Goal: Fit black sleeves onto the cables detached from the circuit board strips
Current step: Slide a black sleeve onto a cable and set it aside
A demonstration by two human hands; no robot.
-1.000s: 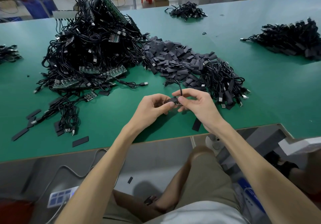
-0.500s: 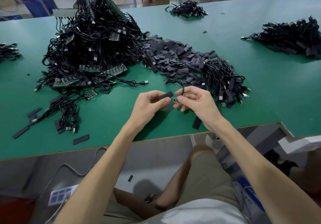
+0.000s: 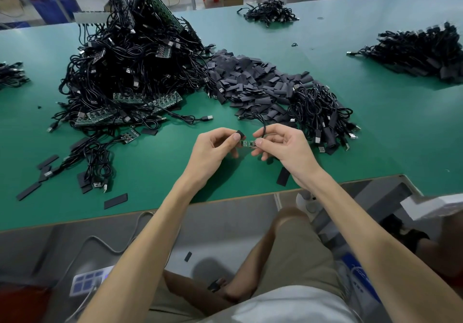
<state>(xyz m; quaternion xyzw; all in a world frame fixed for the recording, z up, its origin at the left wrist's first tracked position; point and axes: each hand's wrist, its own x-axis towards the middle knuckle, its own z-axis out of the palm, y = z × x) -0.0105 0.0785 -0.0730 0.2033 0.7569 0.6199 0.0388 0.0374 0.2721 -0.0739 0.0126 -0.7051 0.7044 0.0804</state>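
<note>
Since a second ago the hands have drawn apart, baring the small green board (image 3: 248,143) at the cable (image 3: 263,127) end. From the head view, the left hand (image 3: 213,148) pinches a short, flat black sleeve (image 3: 240,134) just beside it; the right hand (image 3: 284,144) pinches the board's other end above the green table (image 3: 375,132).

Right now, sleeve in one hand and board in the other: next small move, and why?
Probably lower the sleeve and slide it over the free end of the board. The left hand pinches the sleeve just above the small green board, which the right hand pinches at its cable end. The board is bare, the sleeve not yet on it.
</note>
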